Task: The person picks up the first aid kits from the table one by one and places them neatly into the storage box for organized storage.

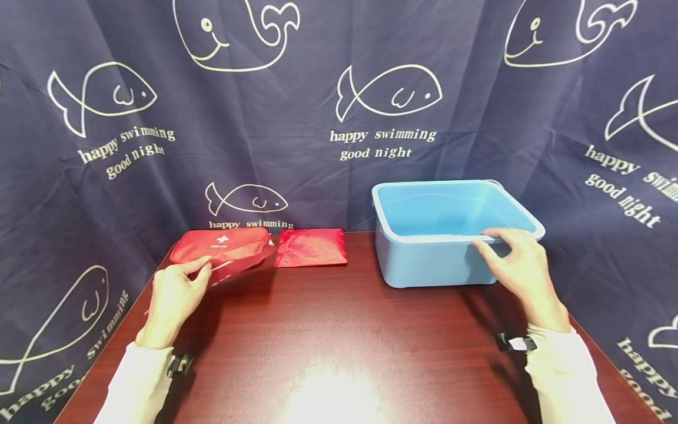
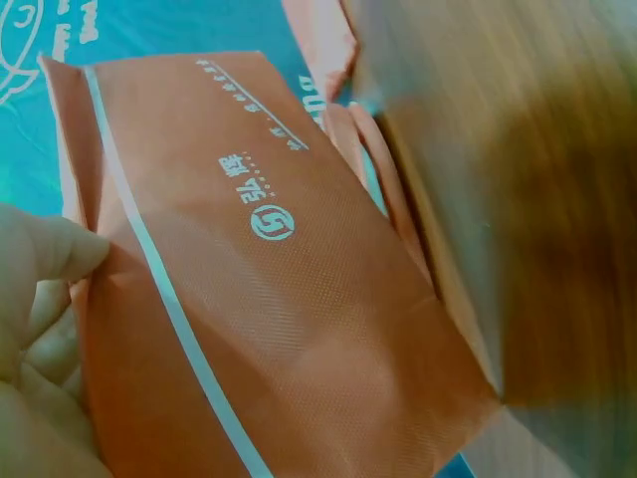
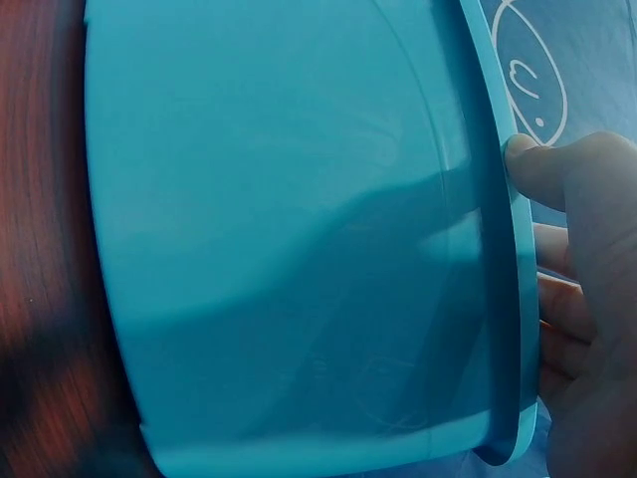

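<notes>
Right now, the person's left grip (image 1: 177,294) has its thumb and fingers pinched on the near edge of a red, soft cloth pouch with rounded corners and a white cross (image 1: 228,250). The pouch sits just past that grip, with its near side tipped up. From the left wrist, you can see a thin white stripe and some white writing on it. A flat, shiny red packet (image 1: 311,250) lies to the right of this grip, close to the pouch, on the shiny red-brown wooden table (image 1: 339,330). Well over on the other side, the right grip (image 1: 521,268) pinches the near rim of a light blue plastic box with an open top (image 1: 429,265). Most of the box is to the left of that grip. Behind both grips hangs a dark blue cloth with white fish (image 1: 296,118).
</notes>
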Motion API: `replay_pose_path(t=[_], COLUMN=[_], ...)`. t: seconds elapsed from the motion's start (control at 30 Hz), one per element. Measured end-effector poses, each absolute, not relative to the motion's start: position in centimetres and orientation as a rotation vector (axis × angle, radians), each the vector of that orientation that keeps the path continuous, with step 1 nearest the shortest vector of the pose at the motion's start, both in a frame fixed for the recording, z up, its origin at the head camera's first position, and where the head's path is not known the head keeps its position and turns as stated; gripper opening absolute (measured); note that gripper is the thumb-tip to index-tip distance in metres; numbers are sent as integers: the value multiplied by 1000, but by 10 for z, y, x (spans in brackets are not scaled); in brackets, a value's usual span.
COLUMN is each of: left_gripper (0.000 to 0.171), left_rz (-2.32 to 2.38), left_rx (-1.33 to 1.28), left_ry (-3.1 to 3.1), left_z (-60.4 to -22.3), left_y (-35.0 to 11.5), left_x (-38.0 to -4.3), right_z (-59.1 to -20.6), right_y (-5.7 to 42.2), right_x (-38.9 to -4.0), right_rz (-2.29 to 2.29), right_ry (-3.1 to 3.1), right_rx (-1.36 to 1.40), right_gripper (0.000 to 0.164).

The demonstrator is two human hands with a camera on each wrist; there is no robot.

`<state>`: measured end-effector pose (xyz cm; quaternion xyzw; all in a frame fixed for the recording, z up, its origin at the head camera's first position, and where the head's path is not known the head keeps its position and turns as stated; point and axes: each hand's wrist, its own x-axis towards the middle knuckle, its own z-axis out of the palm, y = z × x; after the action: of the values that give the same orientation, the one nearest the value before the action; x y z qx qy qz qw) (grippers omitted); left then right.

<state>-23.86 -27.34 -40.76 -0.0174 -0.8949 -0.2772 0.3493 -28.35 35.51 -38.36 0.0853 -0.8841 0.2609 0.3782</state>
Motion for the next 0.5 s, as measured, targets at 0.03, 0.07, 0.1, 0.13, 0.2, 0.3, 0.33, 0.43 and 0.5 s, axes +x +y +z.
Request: replay_pose_path(t=[0.03, 0.07, 0.1, 0.13, 0.2, 0.3, 0.33, 0.43, 0.5], left_gripper=[25, 25, 25, 24, 24, 25, 26, 29, 29], left_rz=[-721, -725, -729, -735, -750, -786, -801, -859, -889], left_rx=[-40, -35, -32, -28, -18, 11, 23, 52, 65], left_ry=[-2316, -2313, -2310, -2308, -2313, -2322, -2325, -2322, -2312], left_z=[-406, -405, -404, -402, -400, -396, -394, -389, -387], left_y=[-272, -271, -270, -268, -265, -259, -257, -249, -244], left_x=[-239, -239, -240, -240, -240, -240, -240, -241, -242], right_z=[-384, -384, -384, -385, -385, -386, -386, -386, -385], right_y=[355, 355, 356, 356, 356, 356, 356, 356, 355], right_x=[-284, -283, -283, -283, -283, -283, -283, -284, -284], right_rz=[668, 669, 671, 672, 677, 682, 682, 674, 672], right_ry=[-2261, -2264, -2268, -2271, -2277, -2279, -2277, -2271, -2271], right_rx=[216, 213, 211, 210, 209, 210, 213, 213, 209], right_gripper=[30, 30, 30, 30, 30, 30, 30, 30, 30])
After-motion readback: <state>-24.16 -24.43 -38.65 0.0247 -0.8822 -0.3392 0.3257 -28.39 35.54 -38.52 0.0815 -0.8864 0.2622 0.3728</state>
